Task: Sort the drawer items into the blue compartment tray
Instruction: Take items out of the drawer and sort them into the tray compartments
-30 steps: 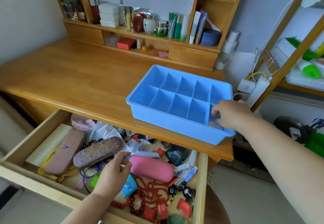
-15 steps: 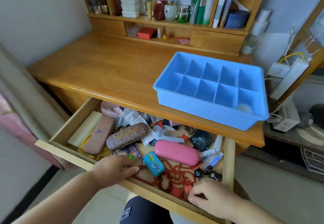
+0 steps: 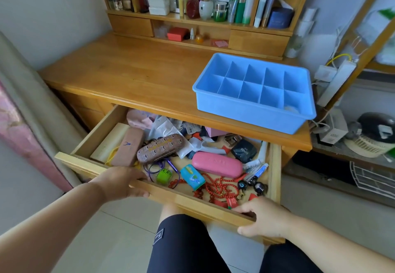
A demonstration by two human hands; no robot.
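Both hands are on the front rail of the open drawer (image 3: 162, 193). The left hand (image 3: 119, 184) curls over the rail near its left end, fingers inside and thumb on the outer face. The right hand (image 3: 261, 219) grips the rail near its right end the same way, fingertips just beside some small red tags (image 3: 232, 202).

The blue tray (image 3: 241, 110) sits on the tabletop (image 3: 132, 76) above the drawer's right half, close to the tabletop's front edge. Its ten compartments look bare except for the front right one, which holds something pale that I cannot make out.

The drawer is crowded. A brown case (image 3: 128, 146) lies along its left side, over a yellow strap (image 3: 112, 155) and beside a pale flat box (image 3: 109, 140). A patterned case (image 3: 161, 148) lies right of the brown case, and a pink case (image 3: 217, 164) sits in the drawer's middle. Nearer the front rail are a purple cord (image 3: 154, 169), a green gadget (image 3: 163, 175), a teal packet (image 3: 193, 177) and red beads (image 3: 220, 187). A black pouch (image 3: 243, 150) and some small tubes (image 3: 256, 168) crowd the drawer's right side. Crumpled wrappers (image 3: 166, 126) fill the back, partly under the tabletop.

Behind the tray, a shelf unit (image 3: 198, 19) holds bottles and jars. The person's knees in dark shorts (image 3: 181, 242) are under the drawer.
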